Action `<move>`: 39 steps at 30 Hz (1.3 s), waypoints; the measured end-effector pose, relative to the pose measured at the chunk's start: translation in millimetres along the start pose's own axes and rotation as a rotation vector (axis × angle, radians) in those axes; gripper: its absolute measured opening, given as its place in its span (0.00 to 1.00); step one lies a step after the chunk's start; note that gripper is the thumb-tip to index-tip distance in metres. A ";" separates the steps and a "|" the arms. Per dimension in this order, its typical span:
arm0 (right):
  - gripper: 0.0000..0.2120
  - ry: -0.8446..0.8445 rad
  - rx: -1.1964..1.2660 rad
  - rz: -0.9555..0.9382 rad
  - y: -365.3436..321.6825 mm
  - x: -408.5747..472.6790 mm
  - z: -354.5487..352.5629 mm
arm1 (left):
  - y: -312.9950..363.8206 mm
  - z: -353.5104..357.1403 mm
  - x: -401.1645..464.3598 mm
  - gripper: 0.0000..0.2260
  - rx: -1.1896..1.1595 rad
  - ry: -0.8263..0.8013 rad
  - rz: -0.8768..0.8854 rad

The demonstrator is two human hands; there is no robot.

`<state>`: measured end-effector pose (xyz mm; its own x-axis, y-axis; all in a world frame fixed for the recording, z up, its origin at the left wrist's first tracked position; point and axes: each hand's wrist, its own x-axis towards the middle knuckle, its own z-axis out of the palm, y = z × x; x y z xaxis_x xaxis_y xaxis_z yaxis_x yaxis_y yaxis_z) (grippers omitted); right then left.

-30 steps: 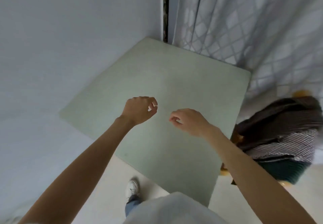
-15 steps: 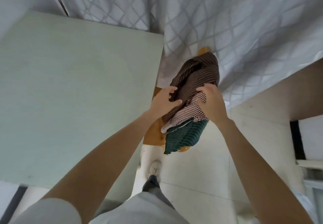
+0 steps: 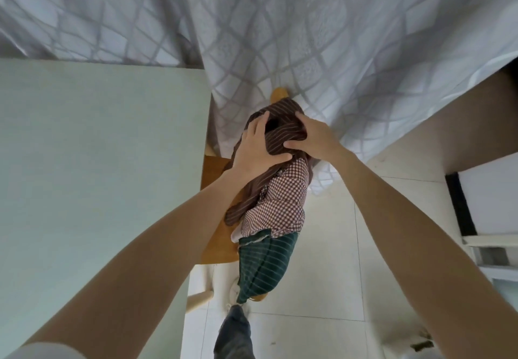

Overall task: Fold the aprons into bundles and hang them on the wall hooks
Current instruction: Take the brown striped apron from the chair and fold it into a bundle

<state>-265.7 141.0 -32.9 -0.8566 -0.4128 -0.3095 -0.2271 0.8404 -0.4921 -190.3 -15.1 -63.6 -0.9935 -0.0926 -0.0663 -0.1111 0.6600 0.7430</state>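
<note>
The brown striped apron atop 3 aprons on the chair is now gripped by the left hand and right hand, empty over the table 1 second ago; lifting seems imminent.

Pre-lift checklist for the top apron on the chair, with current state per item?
1. Left hand on brown striped apron: ok, fingers and thumb wrap its left side.
2. Right hand on same apron: ok, thumb and fingers curl round its right side.
3. Checked apron free of the grip: cannot tell, the brown fabric drapes over it.
4. Green striped apron stable: not ok, it hangs off the wooden chair edge.
5. Table beside for folding: ok.
6. Wall hooks: cannot tell, none in view.
</note>
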 end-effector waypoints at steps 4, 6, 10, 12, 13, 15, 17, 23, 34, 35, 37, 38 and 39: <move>0.18 0.136 -0.107 -0.144 -9.6 5.3 -25.4 | 8.7 -7.7 20.5 0.52 0.172 0.035 0.062; 0.15 0.249 -0.108 -0.236 -20.7 1.8 -40.8 | 7.6 -14.8 27.3 0.53 0.098 0.002 0.031; 0.15 0.301 -0.005 -0.338 -40.6 -14.0 -64.2 | 11.8 -40.1 23.4 0.44 -0.217 -0.065 -0.051; 0.14 0.303 0.013 -0.353 -48.7 -21.6 -68.3 | 16.3 -53.4 15.7 0.31 -0.197 -0.021 -0.019; 0.14 0.317 -0.002 -0.359 -52.9 -25.1 -68.5 | 18.7 -61.3 8.8 0.26 -0.195 0.025 0.002; 0.14 0.356 -0.050 -0.379 -68.8 -31.0 -71.0 | 23.5 -83.6 -8.7 0.23 -0.264 0.123 0.018; 0.14 0.389 -0.063 -0.424 -92.7 -35.8 -72.9 | 23.1 -111.5 -29.1 0.25 -0.286 0.218 0.040; 0.13 0.378 -0.018 -0.636 -187.8 -41.9 -67.4 | -6.1 -193.8 -90.5 0.35 -0.022 0.263 0.127; 0.14 0.061 0.074 -0.843 -378.0 -63.7 68.1 | -135.1 -317.5 -260.3 0.15 0.300 0.679 -0.163; 0.12 0.050 0.082 -0.877 -391.1 -67.8 80.1 | -146.6 -330.6 -275.6 0.16 0.370 0.711 -0.139; 0.09 0.026 0.083 -0.945 -415.6 -75.9 108.5 | -171.0 -356.2 -308.6 0.18 0.499 0.735 -0.098; 0.08 0.026 0.071 -0.980 -427.3 -80.6 124.4 | -184.1 -367.6 -323.8 0.19 0.542 0.733 -0.085; 0.07 0.023 0.051 -0.992 -434.9 -84.5 139.2 | -195.7 -375.7 -335.5 0.19 0.557 0.716 -0.083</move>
<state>-30.1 -238.5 94.0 -0.2986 -0.9132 0.2772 -0.8262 0.1020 -0.5541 174.2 -393.3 63.4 -0.7495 -0.4740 0.4620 -0.3625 0.8780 0.3127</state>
